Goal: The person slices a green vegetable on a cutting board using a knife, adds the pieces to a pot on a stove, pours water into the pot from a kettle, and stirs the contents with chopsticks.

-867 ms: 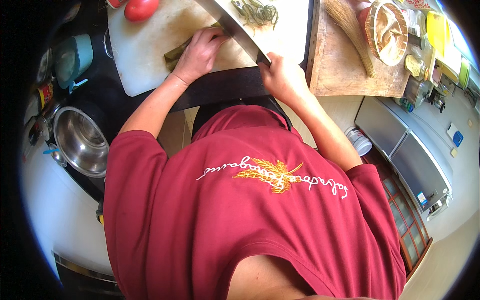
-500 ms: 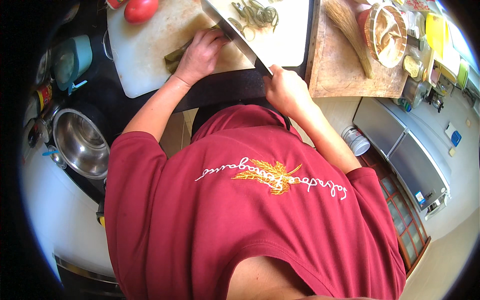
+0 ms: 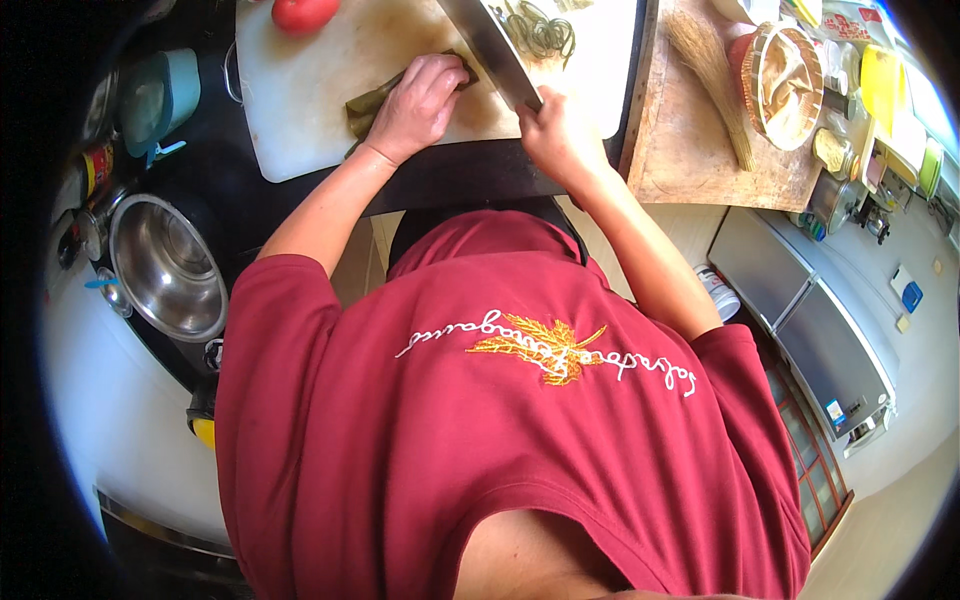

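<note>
A folded, dark green piece of kelp (image 3: 363, 115) lies on the white cutting board (image 3: 295, 105). My left hand (image 3: 418, 108) presses down on it with curled fingers, and a short end sticks out past the fingertips. Gripped by its handle in my right hand (image 3: 563, 140) is a kitchen knife (image 3: 487, 48), with the broad blade slanting up to the left. A small gap separates the blade from the kelp's end. Cut kelp strips (image 3: 545, 38) sit in a loose pile on the blade's far right side.
A red tomato (image 3: 305, 12) rests at the board's far left. To the right, a wooden board (image 3: 690, 165) bears a straw brush (image 3: 708, 85) and a lined basket (image 3: 783, 85). A steel pot (image 3: 165, 265) and a teal container (image 3: 180, 88) stand on the left.
The knife has moved right, away from the kelp's end under my left fingers. My left hand still presses the kelp. The whole view has shifted slightly.
</note>
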Demonstrator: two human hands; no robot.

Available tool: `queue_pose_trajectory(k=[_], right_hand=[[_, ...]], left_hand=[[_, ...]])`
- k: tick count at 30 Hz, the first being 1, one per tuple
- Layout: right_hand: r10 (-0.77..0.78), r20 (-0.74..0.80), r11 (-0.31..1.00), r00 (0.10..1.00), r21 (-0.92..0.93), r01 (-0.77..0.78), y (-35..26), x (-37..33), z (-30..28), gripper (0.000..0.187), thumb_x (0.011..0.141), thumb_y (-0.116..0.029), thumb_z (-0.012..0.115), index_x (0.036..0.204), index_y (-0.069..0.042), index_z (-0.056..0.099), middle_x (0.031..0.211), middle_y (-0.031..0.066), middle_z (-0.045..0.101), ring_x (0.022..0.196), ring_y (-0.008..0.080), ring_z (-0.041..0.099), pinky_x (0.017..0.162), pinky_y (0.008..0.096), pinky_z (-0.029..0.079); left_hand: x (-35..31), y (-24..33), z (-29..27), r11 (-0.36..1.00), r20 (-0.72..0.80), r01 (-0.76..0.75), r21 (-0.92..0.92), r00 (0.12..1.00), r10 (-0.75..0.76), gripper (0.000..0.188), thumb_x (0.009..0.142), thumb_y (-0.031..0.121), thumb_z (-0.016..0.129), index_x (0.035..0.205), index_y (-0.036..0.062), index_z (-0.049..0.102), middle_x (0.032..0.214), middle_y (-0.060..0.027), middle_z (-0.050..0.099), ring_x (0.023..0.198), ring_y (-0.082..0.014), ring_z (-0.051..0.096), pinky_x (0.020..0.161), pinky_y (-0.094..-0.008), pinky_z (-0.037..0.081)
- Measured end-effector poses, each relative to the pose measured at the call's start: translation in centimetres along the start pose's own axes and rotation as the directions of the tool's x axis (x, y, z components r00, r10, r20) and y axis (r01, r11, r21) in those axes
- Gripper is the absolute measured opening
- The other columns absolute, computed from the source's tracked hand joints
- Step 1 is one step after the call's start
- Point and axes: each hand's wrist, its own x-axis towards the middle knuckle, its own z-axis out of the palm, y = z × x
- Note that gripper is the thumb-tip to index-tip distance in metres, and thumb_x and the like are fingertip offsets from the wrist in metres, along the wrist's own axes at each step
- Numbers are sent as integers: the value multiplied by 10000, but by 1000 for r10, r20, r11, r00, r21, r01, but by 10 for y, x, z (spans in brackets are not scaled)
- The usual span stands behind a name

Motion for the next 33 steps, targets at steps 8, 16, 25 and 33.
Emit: queue_pose_trajectory(k=[8,16,25,33], right_hand=[[68,168,997,983,-53,-60,-9,-27,-17,190,822,-196,554,813,-8,575,730,237,610,721,414,607,682,479,489],[124,247,988,961,-121,-96,-5,-38,-22,201,807,-183,538,802,16,571,738,251,614,731,405,617,685,473,493],[-64,47,987,997,-141,70,-13,14,19,208,755,-181,575,731,20,623,673,224,610,651,345,624,632,431,496],[-5,58,1000,998,-30,7,-6,-1,-11,218,822,-195,591,835,22,571,674,236,589,669,395,604,611,426,474]], left_hand=[[-2,-5,4,1000,-9,-12,16,1000,12,272,674,-21,587,942,23,566,994,-107,550,954,-298,521,851,-365,455],[-3,-5,5,1000,-23,-11,26,1000,12,260,674,-10,594,930,34,581,1003,-102,558,962,-291,526,852,-362,455],[-4,-5,4,999,-10,35,-3,999,-35,243,681,1,592,922,37,585,988,-102,564,953,-285,532,845,-367,460],[-5,-1,-4,998,-13,-51,36,999,51,254,712,-12,541,957,18,603,1022,-83,578,976,-273,541,872,-371,443]])
